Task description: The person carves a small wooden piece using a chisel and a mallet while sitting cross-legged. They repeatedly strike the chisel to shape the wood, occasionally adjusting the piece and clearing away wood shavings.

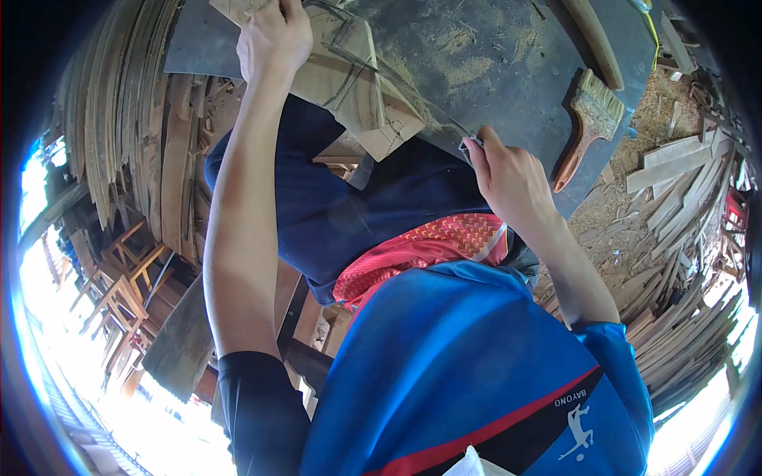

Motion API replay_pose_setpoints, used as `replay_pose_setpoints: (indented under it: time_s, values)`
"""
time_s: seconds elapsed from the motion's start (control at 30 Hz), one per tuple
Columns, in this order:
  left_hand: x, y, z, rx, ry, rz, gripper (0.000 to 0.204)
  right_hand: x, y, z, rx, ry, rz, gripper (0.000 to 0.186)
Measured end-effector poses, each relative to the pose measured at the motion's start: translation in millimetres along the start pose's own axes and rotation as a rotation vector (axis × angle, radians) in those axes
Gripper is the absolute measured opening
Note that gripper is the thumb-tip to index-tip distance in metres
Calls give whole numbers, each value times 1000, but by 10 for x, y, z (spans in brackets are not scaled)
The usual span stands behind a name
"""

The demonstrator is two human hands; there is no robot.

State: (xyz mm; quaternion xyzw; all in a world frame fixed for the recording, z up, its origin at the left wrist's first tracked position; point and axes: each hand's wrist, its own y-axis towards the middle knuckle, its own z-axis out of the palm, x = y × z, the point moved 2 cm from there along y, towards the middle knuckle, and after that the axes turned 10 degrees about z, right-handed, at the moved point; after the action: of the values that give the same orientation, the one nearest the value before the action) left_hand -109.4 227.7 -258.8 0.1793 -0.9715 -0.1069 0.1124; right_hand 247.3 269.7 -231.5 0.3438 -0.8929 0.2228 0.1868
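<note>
My left hand (274,40) is at the top, fingers closed on a pale wooden piece (389,127) with angled edges and dark markings, lying at the edge of a dark, dusty work surface (508,79). My right hand (508,174) is closed on a slim metal tool (468,144), with a thin straight length reaching up-left toward the wood. Right of that hand lies a paintbrush (587,127) with pale bristles and an orange-brown handle. Above the brush is a curved wooden piece (591,36). My left fingertips are partly hidden.
Tall stacks of wooden strips (127,119) fill the left, with orange-brown wooden frames (127,285) below. Scattered offcuts (675,166) and sawdust cover the ground at the right, and a large pile of strips (683,349) sits lower right. My legs in dark trousers (333,206) are under the surface's edge.
</note>
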Motion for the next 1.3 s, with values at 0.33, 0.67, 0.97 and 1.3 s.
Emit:
replay_pose_setpoints:
  time_s: [0.33,0.67,0.97,1.3]
  values:
    - [-70,9,-79,-16,-80,-21,34,-130,-60,-33,1,28,-4,31]
    - [-169,72,-298,4,-439,-336,44,-103,-108,-38,12,33,-5,32]
    - [-129,97,-336,-24,-496,-392,55,-126,-127,-76,51,21,23,33]
    - [-882,-732,-1256,75,-494,120,120,-277,-141,-247,69,410,63,30]
